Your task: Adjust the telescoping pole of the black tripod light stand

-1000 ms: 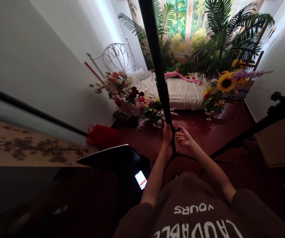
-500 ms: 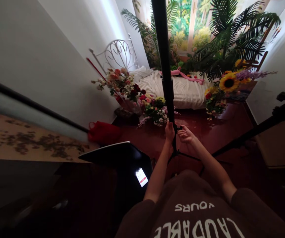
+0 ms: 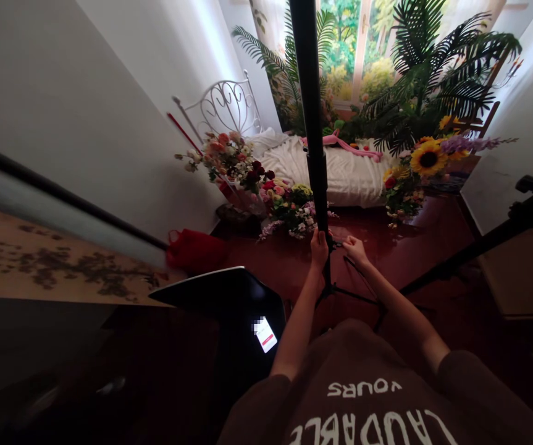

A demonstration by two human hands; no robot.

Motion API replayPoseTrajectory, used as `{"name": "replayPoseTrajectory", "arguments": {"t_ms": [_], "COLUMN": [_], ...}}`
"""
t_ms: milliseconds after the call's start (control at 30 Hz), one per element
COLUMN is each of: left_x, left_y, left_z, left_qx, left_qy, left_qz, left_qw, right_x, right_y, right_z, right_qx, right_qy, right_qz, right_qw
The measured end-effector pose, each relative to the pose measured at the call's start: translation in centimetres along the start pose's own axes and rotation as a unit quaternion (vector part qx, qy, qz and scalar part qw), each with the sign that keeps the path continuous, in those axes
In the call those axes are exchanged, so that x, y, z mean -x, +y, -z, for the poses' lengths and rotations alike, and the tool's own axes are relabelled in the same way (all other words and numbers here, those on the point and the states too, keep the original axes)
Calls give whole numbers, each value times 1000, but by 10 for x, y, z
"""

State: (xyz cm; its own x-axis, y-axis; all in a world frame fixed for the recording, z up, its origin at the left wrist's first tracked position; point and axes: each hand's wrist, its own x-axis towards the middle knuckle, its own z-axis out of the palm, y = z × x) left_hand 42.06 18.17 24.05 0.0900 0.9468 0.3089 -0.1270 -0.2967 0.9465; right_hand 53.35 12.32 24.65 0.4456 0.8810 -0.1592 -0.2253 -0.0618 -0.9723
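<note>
A black tripod stand [image 3: 316,173] rises upright in front of me, its legs spread on the floor. My left hand [image 3: 319,248] is closed around the lower part of its pole. On the pole's right side sticks out a small black clamp knob [image 3: 336,245]. My right hand [image 3: 355,250] is closed with its fingertips at the outer end of that knob; the fingers hide part of the grip. Left of my forearm, a lit phone [image 3: 265,335] lies on a dark surface.
Beyond the stand are flower bunches [image 3: 294,207], a white-draped bed [image 3: 354,179] and palm plants [image 3: 419,80]. A red bag [image 3: 196,250] rests at the left wall. Another black stand [image 3: 474,244] slants in from the right. A dark panel [image 3: 229,290] stands near my left arm.
My right hand has shifted slightly right, toward the outer end of the knob, and its fingers have curled in more. My left hand keeps its hold on the pole. The view has tilted slightly.
</note>
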Motion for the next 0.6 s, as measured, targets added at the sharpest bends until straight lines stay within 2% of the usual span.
{"name": "replayPoseTrajectory", "arguments": {"t_ms": [67,133,267,367,433,500,600], "left_x": [0,0,1,1,1,0,0], "left_y": [-1,-1,-1,-1,-2,-2,-5], "left_z": [0,0,0,0,0,0,0], "left_qx": [6,12,16,6,-3,-11,-18], "left_qy": [0,-1,-3,2,5,10,17], "left_qz": [-3,-7,-12,-16,-20,-24,-28], "left_qw": [1000,1000,1000,1000,1000,1000,999], "right_x": [-4,-7,1,8,8,6,1], "right_y": [-13,-35,-101,-147,-165,-173,-172], "right_z": [4,0,-32,-66,-88,-105,-118], "right_qx": [86,124,152,189,249,308,355], "right_qy": [71,88,27,2,-9,-11,-4], "right_qz": [89,172,362,478,512,512,474], "right_qw": [990,973,919,858,822,802,806]}}
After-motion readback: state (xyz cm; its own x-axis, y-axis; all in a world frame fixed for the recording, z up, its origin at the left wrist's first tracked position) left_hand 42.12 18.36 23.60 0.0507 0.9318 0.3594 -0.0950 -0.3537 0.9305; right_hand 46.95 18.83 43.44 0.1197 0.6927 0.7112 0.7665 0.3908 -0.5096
